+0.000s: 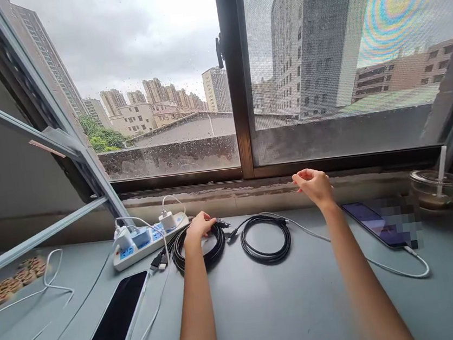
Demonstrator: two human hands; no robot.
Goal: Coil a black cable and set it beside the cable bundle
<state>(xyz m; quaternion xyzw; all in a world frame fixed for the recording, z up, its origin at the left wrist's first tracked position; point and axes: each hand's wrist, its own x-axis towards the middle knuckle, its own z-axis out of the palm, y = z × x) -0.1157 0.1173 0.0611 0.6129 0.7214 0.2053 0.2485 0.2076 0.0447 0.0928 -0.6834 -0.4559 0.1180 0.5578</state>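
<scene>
My left hand [199,226] rests over the upper part of a thick coil of black cable [219,251], its fingers closed on it. Cable plugs stick out at the coil's upper right and left sides. Just right of it lies a thinner black cable coil [287,241], flat on the table with its plug end toward the left. Raised in front of the window sill is my right hand [314,184], thumb and fingers pinched together. Whether anything small is between those fingertips, I cannot make out. No cable touches this hand.
A white power strip [153,244] with several chargers stands at the back left. In front of it lies a phone [115,319] on a white cable. Another phone [375,224] is charging at right, near a lidded cup with a straw [439,189]. The grey table [275,312] meets the window wall.
</scene>
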